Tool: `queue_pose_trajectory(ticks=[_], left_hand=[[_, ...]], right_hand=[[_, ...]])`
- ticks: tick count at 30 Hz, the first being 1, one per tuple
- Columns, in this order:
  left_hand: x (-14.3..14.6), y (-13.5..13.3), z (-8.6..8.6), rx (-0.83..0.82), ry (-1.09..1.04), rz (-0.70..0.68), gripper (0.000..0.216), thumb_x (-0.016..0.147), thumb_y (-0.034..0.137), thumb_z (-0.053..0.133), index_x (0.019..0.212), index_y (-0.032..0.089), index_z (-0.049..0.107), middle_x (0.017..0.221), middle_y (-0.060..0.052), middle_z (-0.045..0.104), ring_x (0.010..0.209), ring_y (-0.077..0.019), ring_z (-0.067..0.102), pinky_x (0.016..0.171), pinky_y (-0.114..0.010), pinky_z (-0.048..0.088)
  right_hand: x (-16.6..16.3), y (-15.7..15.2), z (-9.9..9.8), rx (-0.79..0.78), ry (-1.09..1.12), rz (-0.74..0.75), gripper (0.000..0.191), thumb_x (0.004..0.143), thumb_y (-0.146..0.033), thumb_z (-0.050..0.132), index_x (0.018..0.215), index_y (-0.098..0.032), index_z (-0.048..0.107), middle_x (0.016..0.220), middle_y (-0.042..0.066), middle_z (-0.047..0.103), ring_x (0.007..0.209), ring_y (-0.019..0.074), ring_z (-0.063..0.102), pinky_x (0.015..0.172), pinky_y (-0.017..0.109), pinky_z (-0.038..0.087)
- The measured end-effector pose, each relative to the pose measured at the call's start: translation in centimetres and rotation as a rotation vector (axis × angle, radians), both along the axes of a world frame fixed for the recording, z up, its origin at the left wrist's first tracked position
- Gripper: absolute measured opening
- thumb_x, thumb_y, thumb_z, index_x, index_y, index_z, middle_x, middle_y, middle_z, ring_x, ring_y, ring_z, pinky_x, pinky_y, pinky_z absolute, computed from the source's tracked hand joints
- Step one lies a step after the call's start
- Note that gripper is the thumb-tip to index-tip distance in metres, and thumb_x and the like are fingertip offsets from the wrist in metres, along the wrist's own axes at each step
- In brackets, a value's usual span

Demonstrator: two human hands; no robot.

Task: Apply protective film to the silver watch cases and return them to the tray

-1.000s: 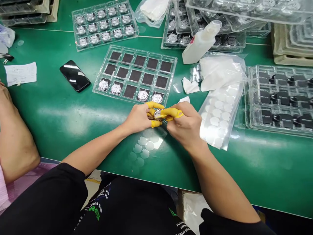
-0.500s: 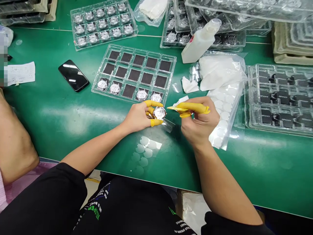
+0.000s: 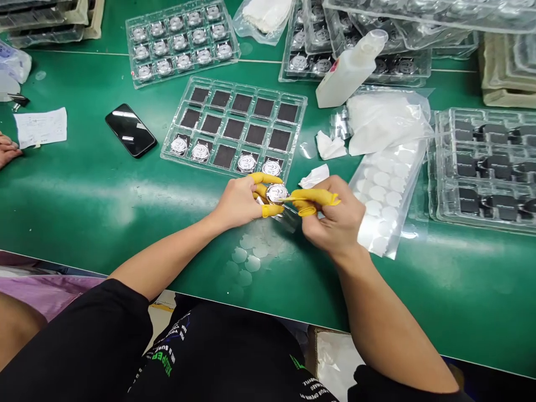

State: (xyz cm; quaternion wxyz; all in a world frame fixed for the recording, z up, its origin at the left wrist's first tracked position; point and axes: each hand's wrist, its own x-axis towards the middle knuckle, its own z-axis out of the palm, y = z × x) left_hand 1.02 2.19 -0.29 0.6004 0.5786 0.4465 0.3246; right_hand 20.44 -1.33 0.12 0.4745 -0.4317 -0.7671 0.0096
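My left hand (image 3: 245,198), with yellow finger cots, is closed around a round silver watch case (image 3: 277,193). The printed metal face of the case is turned up. My right hand (image 3: 333,215) also wears yellow finger cots. Pinched in it is a thin pointed tool (image 3: 285,199), whose tip is at the face of the watch case; its exact kind is unclear. Just beyond both hands lies a clear compartment tray (image 3: 214,165), with several watch cases in its near row and dark pads in other pockets. Clear round films (image 3: 252,263) lie on the table nearer my body.
A phone (image 3: 130,130) and a paper slip (image 3: 41,127) lie left. Beyond are a filled tray (image 3: 183,40) and a spray bottle (image 3: 347,72). Crumpled tissue (image 3: 315,176), a sticker sheet (image 3: 383,195) and stacked trays (image 3: 486,167) are right. Another person's hand (image 3: 8,151) shows at far left.
My right hand has moved left, bringing the tool's tip onto the watch case. My left hand keeps its hold. The other person's arm at the left has shifted away, and the view has shifted slightly.
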Motion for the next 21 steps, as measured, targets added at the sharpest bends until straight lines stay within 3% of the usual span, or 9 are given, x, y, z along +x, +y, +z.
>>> queue_pose_trajectory(ticks=[5, 11, 17, 19, 21], left_hand=[[0.0, -0.2, -0.3, 0.024, -0.025, -0.028, 0.053, 0.065, 0.015, 0.083, 0.117, 0.016, 0.072, 0.080, 0.000, 0.074, 0.072, -0.0107, 0.067, 0.068, -0.023, 0.054], [0.0, -0.3, -0.7, 0.051, -0.040, -0.040, 0.052, 0.068, 0.012, 0.079, 0.119, 0.017, 0.070, 0.083, -0.001, 0.074, 0.080, -0.0139, 0.072, 0.077, -0.027, 0.059], [0.0, 0.0, -0.3, 0.021, -0.032, -0.045, 0.055, 0.067, 0.018, 0.084, 0.120, 0.017, 0.071, 0.081, 0.000, 0.070, 0.074, -0.0105, 0.066, 0.073, -0.025, 0.056], [-0.1, 0.1, -0.3, 0.030, -0.017, -0.052, 0.055, 0.067, 0.020, 0.085, 0.120, 0.018, 0.071, 0.080, 0.001, 0.069, 0.071, -0.0092, 0.063, 0.071, -0.024, 0.055], [-0.1, 0.2, -0.5, 0.044, -0.012, -0.063, 0.056, 0.067, 0.020, 0.084, 0.122, 0.019, 0.071, 0.080, 0.002, 0.069, 0.070, -0.0092, 0.062, 0.072, -0.025, 0.054]], right_hand=[[-0.3, 0.7, -0.6, -0.073, -0.153, -0.214, 0.017, 0.067, -0.005, 0.055, 0.071, -0.022, 0.055, 0.072, 0.002, 0.050, 0.061, 0.0148, 0.046, 0.053, 0.030, 0.031], [-2.0, 1.1, -0.4, -0.011, -0.225, -0.368, 0.012, 0.064, -0.009, 0.051, 0.061, -0.021, 0.049, 0.067, 0.002, 0.047, 0.056, 0.0126, 0.035, 0.051, 0.030, 0.018], [0.6, 0.9, -0.5, -0.375, -0.025, -0.423, 0.011, 0.084, -0.029, 0.056, 0.076, -0.022, 0.059, 0.076, 0.008, 0.057, 0.069, 0.0219, 0.052, 0.063, 0.039, 0.044], [2.0, 0.7, -0.1, -0.402, -0.142, -0.538, 0.012, 0.085, -0.029, 0.058, 0.083, -0.020, 0.065, 0.096, 0.017, 0.066, 0.090, 0.0321, 0.058, 0.078, 0.051, 0.048], [2.6, 0.5, 0.4, -0.370, -0.211, -0.604, 0.014, 0.085, -0.027, 0.058, 0.087, -0.017, 0.068, 0.117, 0.024, 0.065, 0.108, 0.0398, 0.056, 0.090, 0.060, 0.045]])
